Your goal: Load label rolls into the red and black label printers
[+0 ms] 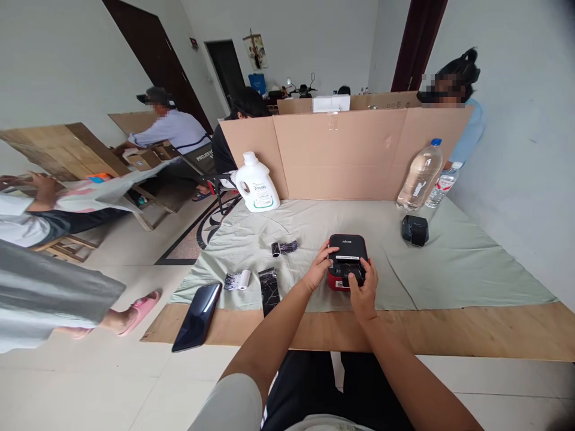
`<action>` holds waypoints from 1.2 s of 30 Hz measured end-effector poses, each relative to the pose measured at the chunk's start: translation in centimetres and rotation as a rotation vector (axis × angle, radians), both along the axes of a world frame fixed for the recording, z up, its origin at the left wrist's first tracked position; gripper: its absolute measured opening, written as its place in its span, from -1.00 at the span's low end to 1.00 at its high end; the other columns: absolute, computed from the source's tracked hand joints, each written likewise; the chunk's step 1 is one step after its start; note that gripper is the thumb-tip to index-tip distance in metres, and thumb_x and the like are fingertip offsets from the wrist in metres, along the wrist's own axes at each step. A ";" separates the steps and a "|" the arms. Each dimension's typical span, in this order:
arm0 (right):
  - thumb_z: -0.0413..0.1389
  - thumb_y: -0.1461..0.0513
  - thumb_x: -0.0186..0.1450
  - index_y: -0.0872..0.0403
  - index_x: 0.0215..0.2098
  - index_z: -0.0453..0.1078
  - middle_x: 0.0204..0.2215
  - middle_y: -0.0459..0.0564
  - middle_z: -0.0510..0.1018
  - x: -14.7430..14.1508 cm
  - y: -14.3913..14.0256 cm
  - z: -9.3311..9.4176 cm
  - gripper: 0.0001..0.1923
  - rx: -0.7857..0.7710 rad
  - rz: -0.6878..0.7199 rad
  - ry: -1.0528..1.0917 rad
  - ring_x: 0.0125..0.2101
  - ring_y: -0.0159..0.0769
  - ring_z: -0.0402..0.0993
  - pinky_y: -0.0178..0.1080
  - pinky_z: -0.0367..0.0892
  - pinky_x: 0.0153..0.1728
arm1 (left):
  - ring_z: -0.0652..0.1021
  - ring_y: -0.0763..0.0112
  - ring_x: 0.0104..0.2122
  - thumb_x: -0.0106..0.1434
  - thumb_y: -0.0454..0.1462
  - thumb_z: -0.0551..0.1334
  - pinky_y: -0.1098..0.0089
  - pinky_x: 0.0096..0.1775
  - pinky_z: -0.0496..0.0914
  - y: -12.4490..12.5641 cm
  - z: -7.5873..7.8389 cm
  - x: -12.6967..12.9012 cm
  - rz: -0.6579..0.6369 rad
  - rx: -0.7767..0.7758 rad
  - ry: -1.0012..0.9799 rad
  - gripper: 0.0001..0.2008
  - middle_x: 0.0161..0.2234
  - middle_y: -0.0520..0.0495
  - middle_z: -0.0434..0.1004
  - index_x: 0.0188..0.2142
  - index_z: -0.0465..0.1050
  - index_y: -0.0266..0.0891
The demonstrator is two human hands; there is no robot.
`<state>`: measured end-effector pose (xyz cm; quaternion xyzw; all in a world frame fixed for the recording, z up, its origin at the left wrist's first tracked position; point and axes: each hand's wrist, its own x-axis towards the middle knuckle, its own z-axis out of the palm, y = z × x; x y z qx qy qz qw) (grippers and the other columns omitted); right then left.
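Both hands clasp a small red-and-black plastic label printer (347, 261) near the middle of the pale green cloth (449, 269): the left hand (320, 266) grips its left side, the right hand (365, 287) its near edge, with a white paper roll (244, 279) lying to the left.

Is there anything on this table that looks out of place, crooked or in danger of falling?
Yes. The dark phone lies askew at the table's near left edge, and its lower end juts out past the edge. Near it, the black strip and the paper roll lie loosely strewn on the cloth. Nothing looks spilled.
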<state>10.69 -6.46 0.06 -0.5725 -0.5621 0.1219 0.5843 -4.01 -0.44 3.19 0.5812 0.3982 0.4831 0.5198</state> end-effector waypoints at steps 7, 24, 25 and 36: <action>-0.05 0.07 0.33 0.04 0.20 0.10 0.21 0.21 0.16 0.3 -0.1 -1.4 -0.50 0.103 0.011 -0.068 0.23 -0.06 0.09 0.14 0.11 0.16 | 0.03 0.18 0.31 -0.03 -0.33 0.06 0.23 0.25 0.02 -0.1 -1.3 0.7 0.011 0.024 -0.102 -0.51 0.34 0.09 -0.05 -0.07 0.45 -0.16; -0.03 -0.01 0.31 0.08 0.34 -0.18 0.25 0.24 0.10 0.3 0.1 -2.7 -0.25 0.067 0.030 0.012 0.24 -0.03 0.04 0.13 0.10 0.17 | 0.05 0.15 0.30 -0.07 -0.37 0.12 0.19 0.25 0.00 0.8 0.4 0.1 -0.020 -0.027 0.008 -0.30 0.31 0.01 0.02 0.15 0.28 -0.12; -0.04 -0.02 0.31 0.08 0.34 -0.18 0.25 0.24 0.10 0.4 0.1 -2.8 -0.25 0.069 0.046 0.028 0.25 -0.02 0.04 0.14 0.09 0.17 | 0.10 0.14 0.27 -0.04 -0.37 0.14 0.18 0.24 0.02 1.1 0.8 0.0 -0.030 -0.033 0.018 -0.31 0.29 -0.01 0.09 0.15 0.27 -0.11; -0.20 -0.01 0.37 0.10 0.29 -0.05 0.19 0.24 0.20 0.8 0.8 -3.7 -0.39 0.068 0.062 0.133 0.21 -0.05 0.10 0.16 0.08 0.16 | 0.43 0.13 0.03 0.22 -0.12 0.21 0.14 0.06 0.29 4.6 3.8 1.5 0.141 -0.176 0.151 -0.38 0.11 -0.22 0.33 0.23 0.09 -0.17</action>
